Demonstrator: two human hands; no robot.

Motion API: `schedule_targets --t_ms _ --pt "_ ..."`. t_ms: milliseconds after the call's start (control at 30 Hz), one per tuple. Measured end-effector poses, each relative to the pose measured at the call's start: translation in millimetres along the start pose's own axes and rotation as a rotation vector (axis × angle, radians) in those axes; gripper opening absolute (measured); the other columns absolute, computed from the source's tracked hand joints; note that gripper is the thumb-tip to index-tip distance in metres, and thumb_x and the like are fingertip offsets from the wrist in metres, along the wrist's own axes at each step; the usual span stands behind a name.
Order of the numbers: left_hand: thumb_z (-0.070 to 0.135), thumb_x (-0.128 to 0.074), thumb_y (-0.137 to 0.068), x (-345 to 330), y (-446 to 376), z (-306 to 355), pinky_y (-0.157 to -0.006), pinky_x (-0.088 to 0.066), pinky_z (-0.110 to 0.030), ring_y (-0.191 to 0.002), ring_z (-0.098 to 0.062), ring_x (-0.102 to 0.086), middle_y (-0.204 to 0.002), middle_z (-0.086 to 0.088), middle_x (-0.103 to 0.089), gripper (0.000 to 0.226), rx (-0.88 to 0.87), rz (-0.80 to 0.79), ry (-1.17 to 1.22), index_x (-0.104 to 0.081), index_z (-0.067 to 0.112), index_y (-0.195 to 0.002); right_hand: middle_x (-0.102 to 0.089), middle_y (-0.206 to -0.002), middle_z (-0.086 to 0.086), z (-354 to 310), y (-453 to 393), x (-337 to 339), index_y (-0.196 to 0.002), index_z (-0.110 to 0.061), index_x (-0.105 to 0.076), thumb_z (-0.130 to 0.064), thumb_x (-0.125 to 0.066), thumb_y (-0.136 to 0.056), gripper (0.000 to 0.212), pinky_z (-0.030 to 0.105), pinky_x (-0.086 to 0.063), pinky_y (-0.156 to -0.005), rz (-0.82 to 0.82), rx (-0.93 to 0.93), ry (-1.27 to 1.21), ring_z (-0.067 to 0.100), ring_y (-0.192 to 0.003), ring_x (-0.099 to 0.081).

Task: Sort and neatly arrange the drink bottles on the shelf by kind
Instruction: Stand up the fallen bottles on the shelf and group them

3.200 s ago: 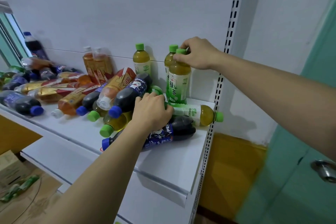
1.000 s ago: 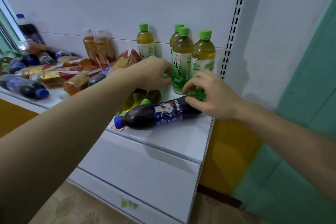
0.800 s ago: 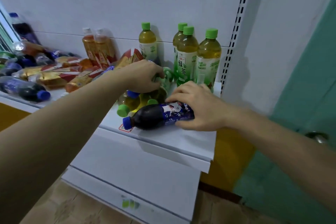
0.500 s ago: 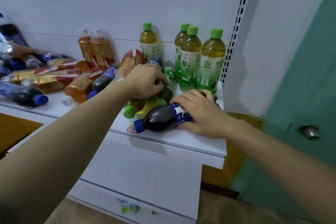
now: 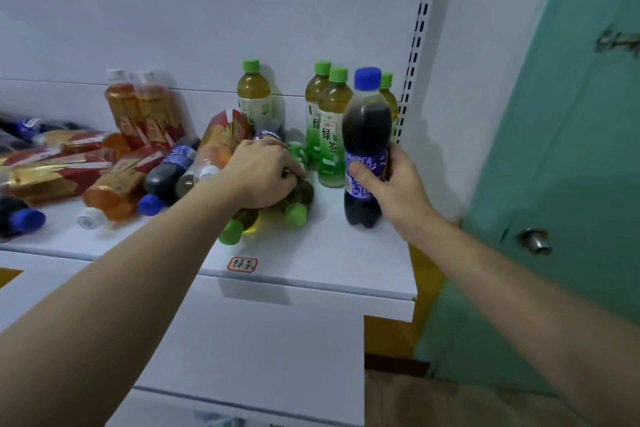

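My right hand (image 5: pixel 391 184) grips a dark cola bottle (image 5: pixel 365 128) with a blue cap, upright at the right end of the white shelf (image 5: pixel 322 256). Behind it stand several green tea bottles (image 5: pixel 331 135) with green caps, one more (image 5: pixel 254 94) further left. My left hand (image 5: pixel 263 177) lies curled on a lying green tea bottle (image 5: pixel 298 198) in the pile; a second one (image 5: pixel 239 222) lies beside it. What its fingers hold is partly hidden.
A jumble of lying orange tea bottles (image 5: pixel 110 187) and cola bottles (image 5: pixel 166 177) fills the shelf's left part; two orange tea bottles (image 5: pixel 138 107) stand at the back. A red label sticker (image 5: pixel 242 264) marks the shelf front. A slotted upright (image 5: pixel 420 38) and green door (image 5: pixel 561 149) are at right.
My right hand has lifted the lying cola bottle and set it upright at the shelf's right end. My left hand stays on the lying green tea bottles.
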State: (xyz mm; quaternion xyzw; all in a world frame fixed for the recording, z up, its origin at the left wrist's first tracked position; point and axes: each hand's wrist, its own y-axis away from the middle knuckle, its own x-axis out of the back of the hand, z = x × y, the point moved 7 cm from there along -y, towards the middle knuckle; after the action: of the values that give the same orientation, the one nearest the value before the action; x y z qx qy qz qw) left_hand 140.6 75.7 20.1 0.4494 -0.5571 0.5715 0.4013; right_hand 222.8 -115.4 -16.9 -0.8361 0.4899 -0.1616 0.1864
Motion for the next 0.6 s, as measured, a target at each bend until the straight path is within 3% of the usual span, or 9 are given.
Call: schedule_targets --t_ms 267,500,600 --pt "0.028 -0.053 -0.093 -6.2 1.5 -5.2 -0.108 -0.034 -0.043 -0.144 -0.019 -0.041 -0.145 0.001 -0.059 0.039 -0.003 0.026 0.009 -0.072 0.042 -0.124 -0.072 -0.114 -0.011 15.3 -6.7 -1.8 -0.128 -0.022 -0.058 -0.03 -0.082 -0.084 0.051 0.014 -0.054 -0.078 0.094 -0.032 0.01 0.002 -0.102 -0.069" --pt "0.02 -0.059 -0.09 -11.7 9.9 4.2 -0.111 -0.03 -0.048 -0.143 -0.022 -0.04 -0.144 0.005 -0.059 0.05 -0.006 0.031 0.034 -0.063 0.039 -0.136 -0.063 -0.118 -0.021 5.0 3.6 -3.0 -0.138 -0.023 -0.049 -0.025 -0.086 -0.08 0.069 0.011 -0.051 -0.081 0.132 0.001 0.14 -0.01 -0.104 -0.062" --pt "0.016 -0.06 -0.087 -19.4 18.6 14.1 -0.115 -0.026 -0.049 -0.144 -0.021 -0.04 -0.148 0.006 -0.056 0.06 -0.008 0.023 0.097 -0.055 0.034 -0.145 -0.057 -0.131 -0.005 -3.2 24.8 6.7 -0.142 -0.026 -0.039 -0.027 -0.084 -0.082 0.076 0.02 -0.051 -0.09 0.258 0.062 0.252 0.007 -0.114 -0.057"
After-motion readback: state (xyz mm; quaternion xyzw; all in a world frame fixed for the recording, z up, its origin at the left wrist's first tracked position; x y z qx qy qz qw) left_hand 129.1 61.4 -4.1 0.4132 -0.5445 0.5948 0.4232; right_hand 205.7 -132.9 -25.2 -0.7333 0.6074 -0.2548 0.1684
